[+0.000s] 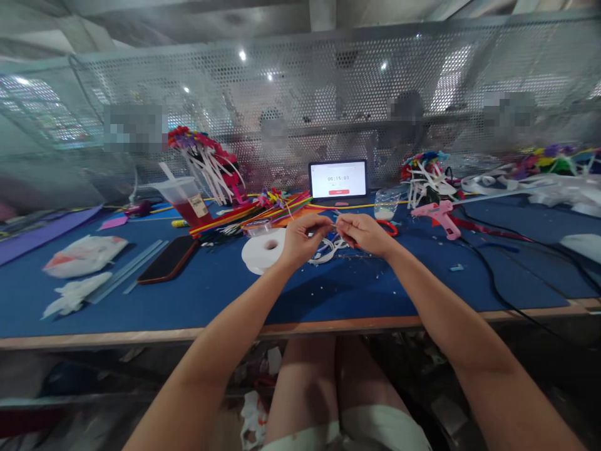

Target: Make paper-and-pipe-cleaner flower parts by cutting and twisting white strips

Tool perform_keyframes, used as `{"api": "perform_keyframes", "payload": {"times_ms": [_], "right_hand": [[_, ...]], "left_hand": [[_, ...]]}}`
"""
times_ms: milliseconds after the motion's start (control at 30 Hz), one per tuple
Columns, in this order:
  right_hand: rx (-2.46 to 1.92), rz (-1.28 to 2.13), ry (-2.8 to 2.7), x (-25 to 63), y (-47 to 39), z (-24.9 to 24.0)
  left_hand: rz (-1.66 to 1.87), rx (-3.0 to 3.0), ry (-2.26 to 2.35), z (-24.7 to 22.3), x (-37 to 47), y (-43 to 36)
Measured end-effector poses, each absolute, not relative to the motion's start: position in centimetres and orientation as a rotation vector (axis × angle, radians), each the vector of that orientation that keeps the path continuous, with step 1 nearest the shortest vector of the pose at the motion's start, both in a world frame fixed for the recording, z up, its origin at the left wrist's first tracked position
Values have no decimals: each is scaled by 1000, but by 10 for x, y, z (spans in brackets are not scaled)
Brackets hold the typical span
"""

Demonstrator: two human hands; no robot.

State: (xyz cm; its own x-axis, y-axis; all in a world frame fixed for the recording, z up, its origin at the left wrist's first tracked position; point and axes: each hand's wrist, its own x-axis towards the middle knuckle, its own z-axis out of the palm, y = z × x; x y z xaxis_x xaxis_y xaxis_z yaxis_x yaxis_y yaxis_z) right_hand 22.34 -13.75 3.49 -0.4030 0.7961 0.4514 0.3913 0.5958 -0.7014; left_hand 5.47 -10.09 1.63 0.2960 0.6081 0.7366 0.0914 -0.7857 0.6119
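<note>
Here, thin strand [333, 226]: held above the table [347, 297], between the two hands; too small to tell what it is.
Left hand [303, 241]: fingers closed, pinching the strand from the left.
Right hand [361, 233]: fingers closed on it from the other side, fingertips near the left ones.
White ribbon roll [251, 255]: lying flat just beside the left hand, partly hidden by it; no writing seen.
White loops [323, 255]: on the table below the hands.
Red-handled scissors [393, 228]: just beyond the right hand.
Tablet [338, 170]: propped behind the hands, its screen reading 00:15:03 above a red button whose words are too small to read.
Pink glue gun [437, 215]: to the right, its dark cord trailing over the table edge.
Plastic cup [176, 188]: at the left, with a straw, a red drink and a pale label, its print illegible.
Phone [169, 262]: near the cup, dark screen up, no brand readable.
Plastic bag [87, 254]: farther left, white with reddish patches; any lettering is too blurred.
</note>
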Motion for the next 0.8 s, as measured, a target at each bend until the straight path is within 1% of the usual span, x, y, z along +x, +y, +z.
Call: {"api": "perform_keyframes", "payload": {"times_ms": [67,100,267,333,433,533,800], "right_hand": [[-960,672,-2029,223,-137,35],[-981,636,-2029,223,-137,35],[-1004,191,-2060,222,-138,36],[-1003,93,-2085,222,-139,36],[-1068,39,-2103,221,-139,36],[-1068,108,-2103,221,-140,37],[-973,496,-2075,224,-139,38]], "left_hand": [[1498,2113,607,17,54,-102],[1492,2102,600,17,54,-102],[1479,2039,609,17,56,-104],[1480,2010,615,18,57,-105],[1480,1978,610,16,57,-103],[1493,1948,611,12,58,-101],[1436,1925,588,14,58,-105]]}}
